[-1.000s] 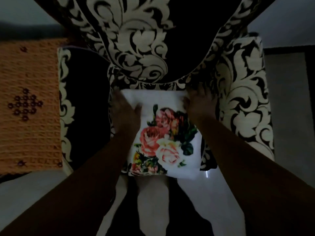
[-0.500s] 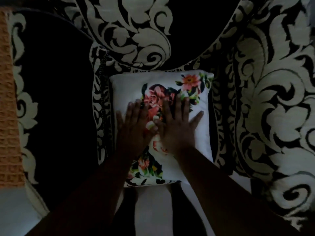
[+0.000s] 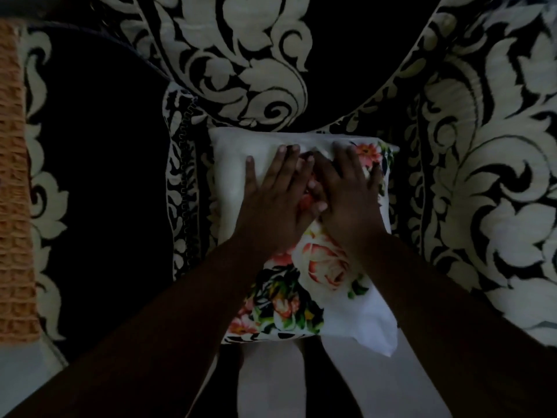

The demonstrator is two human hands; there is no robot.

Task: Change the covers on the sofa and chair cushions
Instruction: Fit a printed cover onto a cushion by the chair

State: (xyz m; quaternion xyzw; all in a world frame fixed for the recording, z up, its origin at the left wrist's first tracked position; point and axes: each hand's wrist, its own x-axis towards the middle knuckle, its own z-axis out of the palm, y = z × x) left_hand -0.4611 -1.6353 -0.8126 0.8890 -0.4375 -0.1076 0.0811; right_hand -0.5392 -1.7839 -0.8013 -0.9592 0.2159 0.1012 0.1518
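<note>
A dim room, seen from above. One armchair fills most of the view, upholstered in black with large cream scrolling leaves; its rounded backrest sits at twelve o'clock, one arm at three o'clock, the other arm, mostly black, at nine o'clock. At the far nine o'clock edge runs a strip of orange waffle-textured fabric; what it covers cannot be told. Pale floor shows at six o'clock, between the person's two forearms.

No open container is in view. The only thing enclosing another is the cushion's cover, and its filling is hidden.

One cushion lies flat on the seat at the centre, its far edge touching the base of the backrest. Its cover is white with a print of pink and peach roses and dark leaves, thickest toward six o'clock, with a smaller flower at its two o'clock corner. The near corner at five o'clock hangs past the seat's front.

Two hands rest on the cushion's upper half, side by side and touching. The left hand lies flat, fingers straight and pointing toward twelve o'clock. The right hand lies flat too, fingers spread, its thumb against the left hand. Neither grips anything; both press palm-down on the cover.
</note>
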